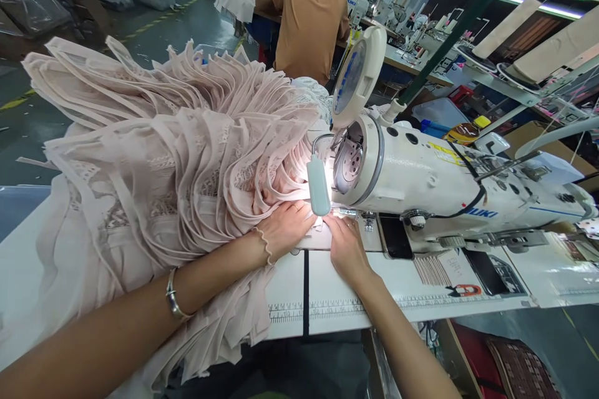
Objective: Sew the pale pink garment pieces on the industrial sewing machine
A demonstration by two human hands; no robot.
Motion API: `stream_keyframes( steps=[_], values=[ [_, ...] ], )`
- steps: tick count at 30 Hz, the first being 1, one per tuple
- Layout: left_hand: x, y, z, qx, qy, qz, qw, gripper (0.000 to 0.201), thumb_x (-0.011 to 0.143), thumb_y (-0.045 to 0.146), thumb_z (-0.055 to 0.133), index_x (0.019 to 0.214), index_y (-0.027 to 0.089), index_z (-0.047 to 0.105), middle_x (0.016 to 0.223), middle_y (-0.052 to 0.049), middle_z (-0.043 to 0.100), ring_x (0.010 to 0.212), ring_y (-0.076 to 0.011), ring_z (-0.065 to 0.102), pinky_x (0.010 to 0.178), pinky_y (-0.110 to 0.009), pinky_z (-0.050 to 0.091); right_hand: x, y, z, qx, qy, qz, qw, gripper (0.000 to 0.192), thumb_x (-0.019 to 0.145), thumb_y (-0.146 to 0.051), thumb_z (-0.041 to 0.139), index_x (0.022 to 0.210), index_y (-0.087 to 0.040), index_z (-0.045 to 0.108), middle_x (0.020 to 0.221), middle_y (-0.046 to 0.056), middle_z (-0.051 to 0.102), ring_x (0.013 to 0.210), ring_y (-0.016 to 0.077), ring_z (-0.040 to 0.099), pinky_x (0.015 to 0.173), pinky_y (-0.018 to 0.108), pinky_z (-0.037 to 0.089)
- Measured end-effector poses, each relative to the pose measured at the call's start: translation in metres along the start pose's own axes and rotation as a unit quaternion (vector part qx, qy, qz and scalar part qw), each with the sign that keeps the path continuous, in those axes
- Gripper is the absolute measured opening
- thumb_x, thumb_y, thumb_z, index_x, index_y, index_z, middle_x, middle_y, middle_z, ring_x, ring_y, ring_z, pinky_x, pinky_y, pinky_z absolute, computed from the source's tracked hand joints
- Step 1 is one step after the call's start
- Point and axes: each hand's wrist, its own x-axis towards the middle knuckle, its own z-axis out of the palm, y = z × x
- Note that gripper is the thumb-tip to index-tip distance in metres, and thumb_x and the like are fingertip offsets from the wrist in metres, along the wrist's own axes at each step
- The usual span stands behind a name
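A big heap of pale pink lace garments (187,162) lies folded in many layers left of the sewing machine (421,168). My left hand (286,229) presses against the heap's near edge, its fingers closed on a garment, tips close to the needle area. On the other side of the needle area, my right hand (345,244) has its fingers drawn together at the garment's edge. Just above the fingertips hangs a small pale green lamp (319,187), and its glare partly hides the needle and the fabric there.
A phone (395,235) lies beside the machine. Orange-handled thread snips (464,290) and a dark flat object (486,271) rest farther right. A ruler strip (412,304) runs along the table's front. A round magnifier (358,78) stands above the machine head. Ahead sits a person in a tan shirt (309,19).
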Motion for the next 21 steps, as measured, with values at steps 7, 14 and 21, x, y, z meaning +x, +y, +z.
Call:
stream_keyframes(
  steps=[7,14,21],
  values=[
    [-0.004,-0.007,0.015,-0.046,0.039,0.065,0.996,0.024,0.094,0.016,0.056,0.116,0.022,0.062,0.105,-0.006,0.064,0.097,-0.0229,0.054,0.081,-0.035,0.039,0.0,-0.007,-0.001,-0.025,0.077,-0.032,0.996,0.022,0.097,-0.011,0.041,0.105,-0.016,0.061,0.104,0.011,0.071,0.101,0.0213,0.063,0.089,0.035,0.05],
    [-0.005,-0.001,0.02,0.008,0.078,0.087,0.993,0.019,0.098,0.009,0.046,0.104,0.015,0.064,0.092,-0.004,0.064,0.083,-0.0177,0.054,0.073,-0.034,0.033,-0.002,-0.011,-0.007,-0.079,0.103,-0.089,0.988,0.014,0.096,-0.016,0.053,0.084,-0.02,0.06,0.077,0.003,0.068,0.077,0.0168,0.061,0.083,0.031,0.043],
    [-0.004,0.014,0.013,0.051,0.111,0.101,0.987,0.032,0.096,-0.001,0.037,0.084,0.012,0.063,0.088,-0.004,0.061,0.082,-0.0183,0.051,0.066,-0.035,0.028,0.005,-0.016,0.0,-0.054,0.126,-0.043,0.99,0.025,0.094,-0.013,0.048,0.072,-0.023,0.053,0.063,-0.001,0.055,0.07,0.0172,0.055,0.076,0.03,0.044]
  ],
)
